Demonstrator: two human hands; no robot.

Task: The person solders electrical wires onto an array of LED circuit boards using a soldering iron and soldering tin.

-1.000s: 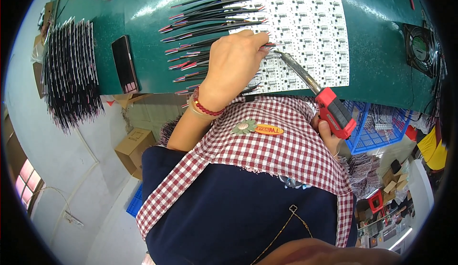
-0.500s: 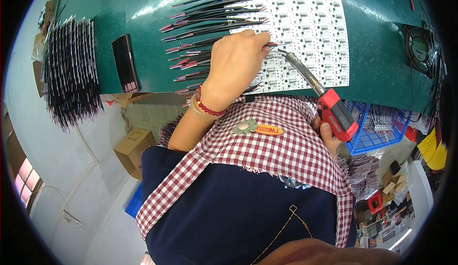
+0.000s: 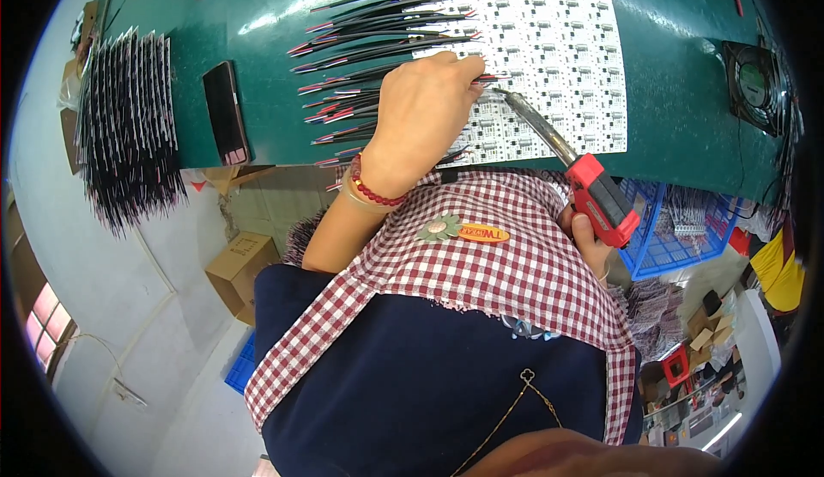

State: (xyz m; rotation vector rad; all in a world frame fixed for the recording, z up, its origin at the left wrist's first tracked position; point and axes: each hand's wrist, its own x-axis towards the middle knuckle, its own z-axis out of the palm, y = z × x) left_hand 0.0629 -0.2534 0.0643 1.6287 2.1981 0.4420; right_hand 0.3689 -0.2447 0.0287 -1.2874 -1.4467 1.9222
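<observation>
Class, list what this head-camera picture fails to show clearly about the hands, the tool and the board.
- Right hand: mostly hidden behind the checked apron.
- Soldering iron tip: its contact point is too small to tell.
- Left hand fingertips: curled under, grip unclear.
- White circuit panel: parts too small.

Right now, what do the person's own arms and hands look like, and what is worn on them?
Both forearms are bare, with no gloves or long sleeves. The left hand has a red bead bracelet and a pale bangle beside it at the wrist. The right hand is mostly hidden; nothing worn on it can be made out. A red-and-white checked collar covers the shoulders.
</observation>
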